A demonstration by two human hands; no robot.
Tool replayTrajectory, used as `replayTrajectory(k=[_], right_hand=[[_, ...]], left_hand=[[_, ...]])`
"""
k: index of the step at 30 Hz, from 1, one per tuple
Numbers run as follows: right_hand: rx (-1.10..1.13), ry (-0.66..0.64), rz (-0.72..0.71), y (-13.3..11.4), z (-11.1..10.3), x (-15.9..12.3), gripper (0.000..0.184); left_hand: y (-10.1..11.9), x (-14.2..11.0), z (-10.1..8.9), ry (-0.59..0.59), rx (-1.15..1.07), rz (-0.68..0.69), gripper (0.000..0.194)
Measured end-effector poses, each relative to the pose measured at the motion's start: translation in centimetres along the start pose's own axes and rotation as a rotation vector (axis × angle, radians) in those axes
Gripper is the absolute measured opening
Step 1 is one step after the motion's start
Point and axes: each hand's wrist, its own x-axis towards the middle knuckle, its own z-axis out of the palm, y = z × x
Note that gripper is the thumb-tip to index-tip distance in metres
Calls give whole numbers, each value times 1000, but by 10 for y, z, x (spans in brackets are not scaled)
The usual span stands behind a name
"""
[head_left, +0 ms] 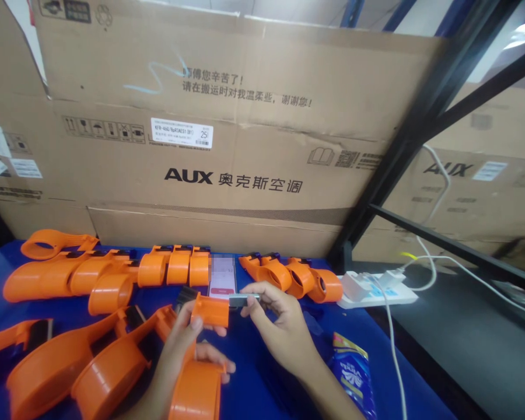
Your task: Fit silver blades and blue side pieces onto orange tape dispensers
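Head view, left hand (178,337): we grip an orange tape dispenser (196,389)
Right hand (282,326): we pinch a grey strip (240,300), seemingly unattached

A cardboard box (262,137) printed AUX stands behind the blue worktop (256,373). At the right, a white power strip (405,296) holds plugs (359,287) with a white cable (394,350) trailing; a blue Vinda packet (353,373) lies nearer, and a slanting black metal frame (422,116) rises beyond.
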Motion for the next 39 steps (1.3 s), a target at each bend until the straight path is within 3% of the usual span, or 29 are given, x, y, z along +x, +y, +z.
replayTrajectory(k=[4,12,16,21,25,27,33,37,39], right_hand=[[17,-35,6,-1,3,-1,17],[-28,-77,-14,-2,4,-1,21],[-84,-131,-49,-5,5,-3,23],[-131,-147,-54,-5,12,-5,26],[-97,69,-15,-2,12,-4,27],[-83,103,-2,-1,10,-3,22],[26,-43,-47,-9,9,-3,21],[33,-218,-61,-14,8,-3,25],[-7,-232,-71,-13,5,-1,26]], left_hand=[[6,-1,-4,-5,66,-119,61],[10,2,-2,58,56,-153,71],[12,-2,2,13,62,-271,73],[4,-12,20,172,46,-63,59],[5,-12,27,250,50,-43,64],[8,-11,27,286,60,-23,63],[15,-13,33,276,37,-30,68],[12,-16,37,261,64,-37,56],[8,-16,37,258,61,-46,55]])
